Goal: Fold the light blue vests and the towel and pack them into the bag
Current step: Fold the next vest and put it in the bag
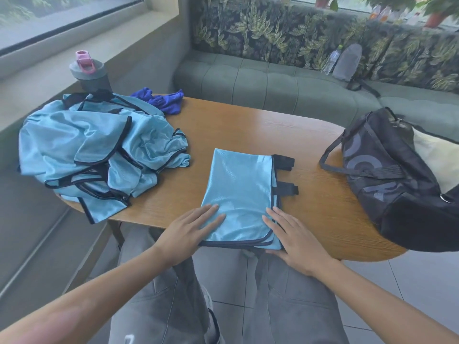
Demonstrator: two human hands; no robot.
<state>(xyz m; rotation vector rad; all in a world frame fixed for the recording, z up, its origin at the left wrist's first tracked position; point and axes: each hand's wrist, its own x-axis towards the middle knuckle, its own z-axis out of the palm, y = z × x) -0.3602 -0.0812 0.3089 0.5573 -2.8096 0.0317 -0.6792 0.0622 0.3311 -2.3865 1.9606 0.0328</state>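
Head view looks down on a wooden tabletop (238,125) with a folded vest (242,194) at the centre of the frame, near the lower edge of the wood. Left hand (191,232) lies flat with straight, spread fingers on the vest's lower left corner; right hand (295,239) lies flat in the same way along its lower right edge, fingers pointing up the frame. Neither hand grips anything. Two dark straps stick out from the vest's right side, above the right hand.

At the left of the frame sits a crumpled pile of light blue vests (99,150) with dark trim, partly hanging over the tabletop's edge, well apart from the left hand. Just behind the pile, toward the upper left, lies a bunched blue towel (164,100), and a grey bottle (90,75) with a pink cap stands beside it. At the right edge a dark bag (392,180) rests on the tabletop, its top gaping open.
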